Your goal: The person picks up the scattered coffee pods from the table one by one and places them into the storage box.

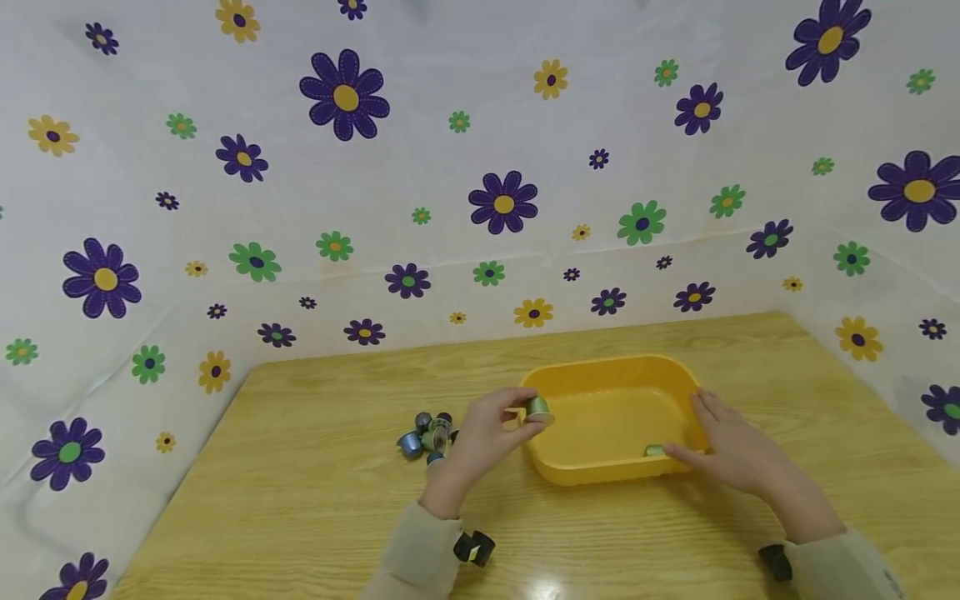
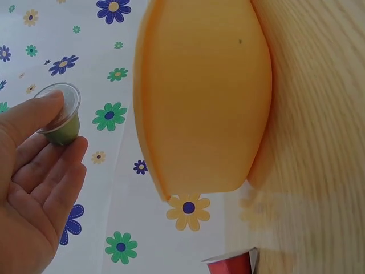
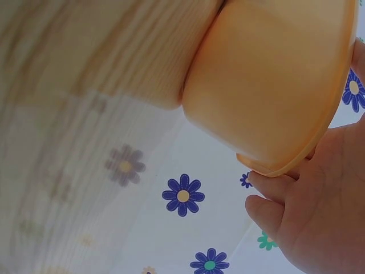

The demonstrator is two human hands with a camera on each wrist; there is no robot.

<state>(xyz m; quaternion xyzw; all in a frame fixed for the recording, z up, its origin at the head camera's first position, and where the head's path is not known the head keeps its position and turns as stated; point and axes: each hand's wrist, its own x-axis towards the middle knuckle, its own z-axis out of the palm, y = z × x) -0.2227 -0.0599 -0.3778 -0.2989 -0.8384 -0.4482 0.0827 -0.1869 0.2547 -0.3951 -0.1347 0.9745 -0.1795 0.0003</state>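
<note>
- The left hand is clamped on a green capsule, thumb across the lid and fingertips round the cup; that light pinch looks enough, and a harder squeeze could dent the lid.
- The capsule sits at the left hand's fingertips, lid downward, by the left rim of the yellow tray. The step seems to be bringing it in over the tray: clear the rim, go low, then part thumb and fingers gently, lest it bounce or roll.
- The right hand, thumb and fingers apart, rests on the tray's right side; a light, even touch should steady it, while bearing down could tip it.
- Just beside the right thumb, a second green capsule lies in the tray near its front wall; the bare floor closer to the left hand seems the safer landing spot.
- To the left of the left hand, a cluster of capsules lies on the desk, partly hidden by that hand; a raised wrist should avoid scattering them.
</note>
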